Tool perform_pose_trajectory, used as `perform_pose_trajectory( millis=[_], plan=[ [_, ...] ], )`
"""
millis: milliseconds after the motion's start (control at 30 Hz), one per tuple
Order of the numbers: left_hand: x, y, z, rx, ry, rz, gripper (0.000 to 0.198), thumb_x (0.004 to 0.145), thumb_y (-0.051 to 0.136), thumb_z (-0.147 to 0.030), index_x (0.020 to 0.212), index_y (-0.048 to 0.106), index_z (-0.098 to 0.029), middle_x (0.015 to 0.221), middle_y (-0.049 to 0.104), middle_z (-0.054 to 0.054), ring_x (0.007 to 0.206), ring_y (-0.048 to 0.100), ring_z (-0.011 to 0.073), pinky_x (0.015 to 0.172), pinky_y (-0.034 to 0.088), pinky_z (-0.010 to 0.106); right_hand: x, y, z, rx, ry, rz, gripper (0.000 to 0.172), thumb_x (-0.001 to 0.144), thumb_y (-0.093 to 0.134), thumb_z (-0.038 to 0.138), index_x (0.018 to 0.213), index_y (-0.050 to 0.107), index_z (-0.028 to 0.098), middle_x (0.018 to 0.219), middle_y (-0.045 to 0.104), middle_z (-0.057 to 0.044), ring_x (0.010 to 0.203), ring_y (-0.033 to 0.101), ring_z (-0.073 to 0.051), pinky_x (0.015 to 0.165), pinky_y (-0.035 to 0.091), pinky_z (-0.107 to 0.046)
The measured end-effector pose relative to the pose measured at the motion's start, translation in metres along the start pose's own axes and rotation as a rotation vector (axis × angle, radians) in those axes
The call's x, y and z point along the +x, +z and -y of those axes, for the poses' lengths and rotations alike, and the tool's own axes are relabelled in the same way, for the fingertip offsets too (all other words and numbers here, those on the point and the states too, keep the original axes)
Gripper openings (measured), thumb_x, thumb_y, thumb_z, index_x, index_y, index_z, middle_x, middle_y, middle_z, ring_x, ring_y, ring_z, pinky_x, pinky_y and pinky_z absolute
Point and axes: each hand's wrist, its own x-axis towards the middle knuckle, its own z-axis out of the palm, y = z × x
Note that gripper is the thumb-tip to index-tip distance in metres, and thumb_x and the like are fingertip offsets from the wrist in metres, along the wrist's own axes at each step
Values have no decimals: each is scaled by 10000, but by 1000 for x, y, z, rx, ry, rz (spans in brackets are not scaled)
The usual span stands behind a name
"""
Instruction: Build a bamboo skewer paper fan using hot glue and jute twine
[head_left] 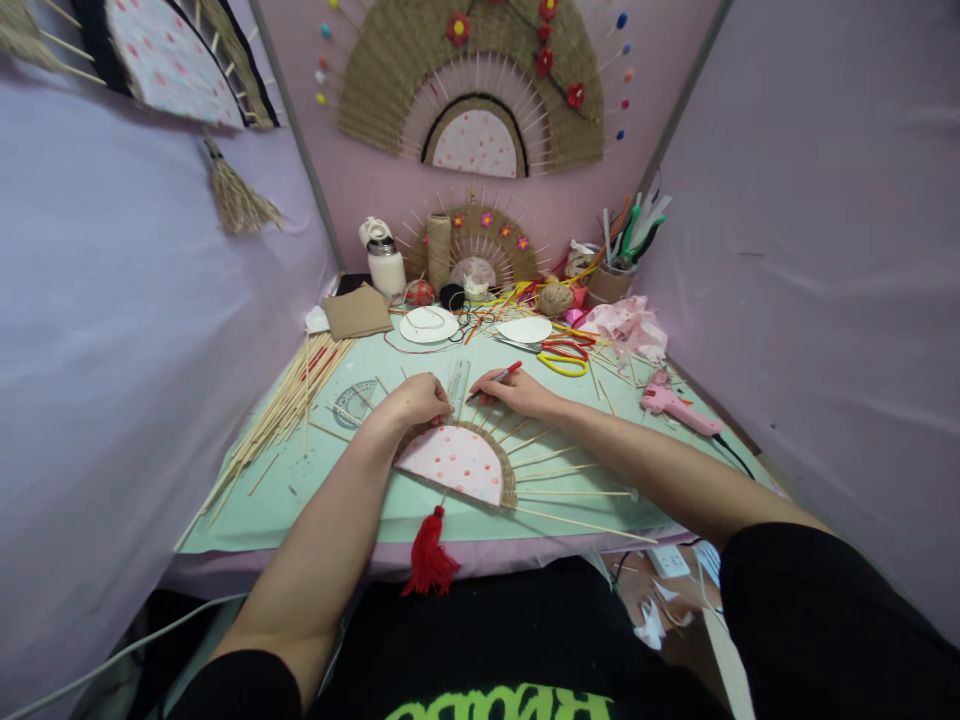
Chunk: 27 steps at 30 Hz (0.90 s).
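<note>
Pinning the clear ruler [457, 385] flat with the curled left hand [416, 400], probably to stop it sliding on the sticks [555, 458], and pinching a red pen [499, 378] in the right hand [525, 393], tip at the ruler's edge, just over the half-round fan [457, 462] lying near-middle on the green mat [315, 480].

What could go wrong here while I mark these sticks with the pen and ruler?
The ruler rests on thin sticks by your left hand, so it may rock or slip and skew the mark. The red pen in your right hand works close to the pink paper half-circle; a slip could streak it. The red tassel hangs over the table edge near your body and could snag.
</note>
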Motion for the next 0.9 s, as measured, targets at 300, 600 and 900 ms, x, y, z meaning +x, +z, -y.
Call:
perform_pose_trajectory(
  millis=[300, 600, 900],
  plan=[
    [1, 0, 0, -8, 6, -5, 111, 678, 578, -197, 645, 659, -128, 562, 633, 38, 485, 549, 126, 476, 390, 219, 0, 1, 1, 21, -15, -5, 257, 840, 529, 320, 887, 710, 143, 723, 687, -38, 657, 593, -127, 657, 480, -238],
    [2, 1, 2, -85, -3, -21, 81, 664, 599, -197, 656, 647, -132, 511, 604, 15, 469, 536, 125, 470, 381, 223, -1, 0, 1, -13, -9, -25, 266, 840, 514, 313, 880, 710, 138, 709, 677, -35, 656, 585, -127, 661, 478, -241],
    [-20, -14, 2, -298, -32, -103, 46, 712, 596, -191, 697, 585, -149, 549, 599, -5, 507, 543, 100, 488, 415, 184, 0, -1, 3, -3, -7, -12, 278, 842, 528, 340, 894, 706, 133, 735, 680, -43, 673, 587, -130, 656, 467, -241]
  ],
)
